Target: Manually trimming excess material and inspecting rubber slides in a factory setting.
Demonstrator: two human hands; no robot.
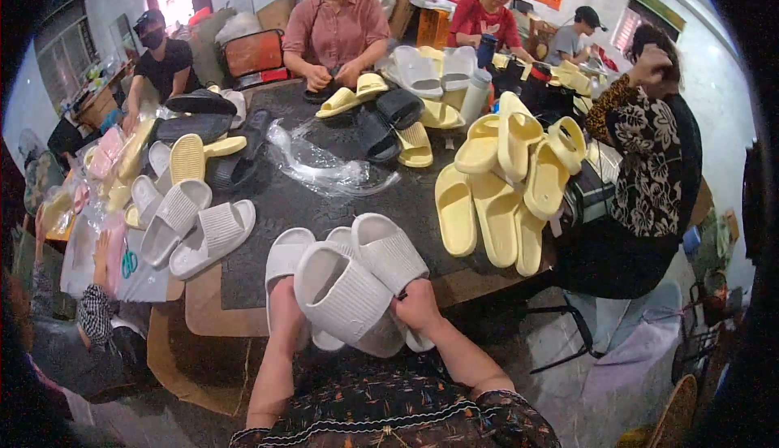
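Slides: a stack of white slides sits at the near edge of the bench, just in front of the person, tilted with the toe straps facing up and away.
Left hand: the left hand clasps the stack's left side, fingers wrapped behind the lowest slide and mostly hidden by it; grasping, not released.
Right hand: the right hand grips the stack's right side near the heel end, thumb on top, fingers curled under; grasping the same slides.
Handling: judged from the thick, ribbed, moulded look, the slides are likely light, soft foam that gives under a squeeze, not fragile and not very slippery. The best hold seems to be the sole edges, or under the wide strap, where the fingers can hook.
Left of the stack: more white slides lie loose on the bench; further left, scissors and another person's hand.
Right of the stack: a heap of yellow slides, just apart from it.
Beyond the stack: crumpled clear plastic bag, then black slides, well apart, with other people seated round the far side.
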